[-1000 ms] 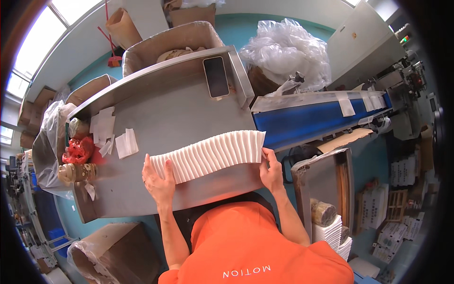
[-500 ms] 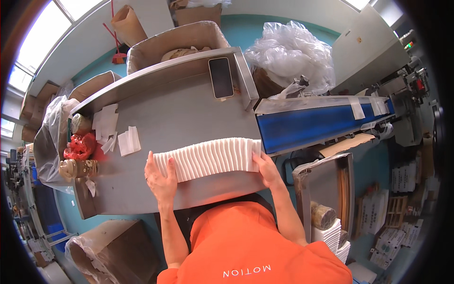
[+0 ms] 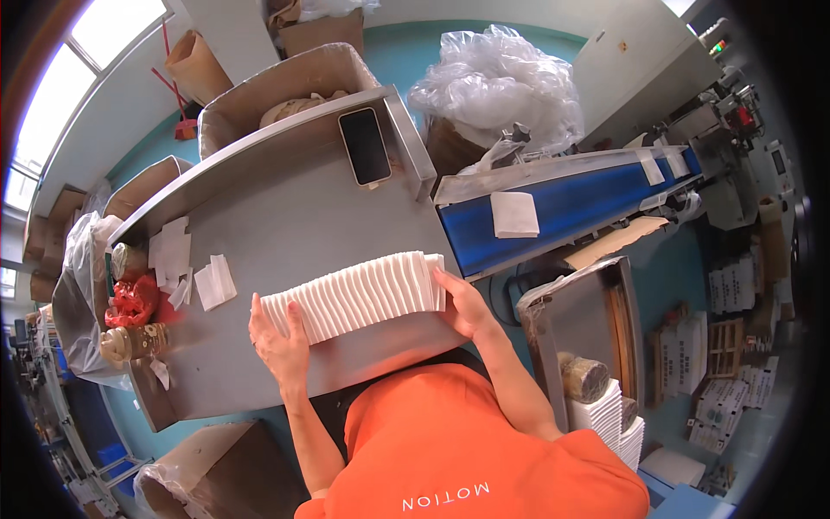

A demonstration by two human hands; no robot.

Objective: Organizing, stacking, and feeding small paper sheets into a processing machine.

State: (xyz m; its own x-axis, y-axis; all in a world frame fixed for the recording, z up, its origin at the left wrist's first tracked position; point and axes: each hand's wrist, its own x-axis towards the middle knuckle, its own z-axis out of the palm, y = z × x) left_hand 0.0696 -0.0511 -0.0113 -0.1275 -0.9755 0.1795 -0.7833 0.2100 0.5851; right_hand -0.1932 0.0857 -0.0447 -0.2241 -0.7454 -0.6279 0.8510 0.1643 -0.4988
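Note:
A long row of white folded paper napkins (image 3: 354, 298) stands on edge across the near part of the grey metal table (image 3: 285, 225). My left hand (image 3: 281, 346) clasps its left end, with the thumb on the near side. At the right end, my right hand (image 3: 464, 304) presses its fingers against the last napkins, which lean slightly apart from the rest. The row is squeezed between both hands. One white napkin (image 3: 514, 214) lies flat on the blue conveyor belt (image 3: 471, 232) to the right, and two more lie near its far end.
A phone (image 3: 365, 147) lies by the table's raised far rim. Loose white papers (image 3: 214, 282), a red plastic bag (image 3: 132, 301) and a jar (image 3: 138, 342) sit at the left. Beyond are a cardboard box (image 3: 285, 73) and bundled clear plastic (image 3: 501, 86). Napkin stacks (image 3: 596, 415) stand at the lower right.
The view has turned a little. My right hand has shifted inward at the row's end, and the row looks slightly shorter. A napkin now lies on the belt's near part, which was bare.

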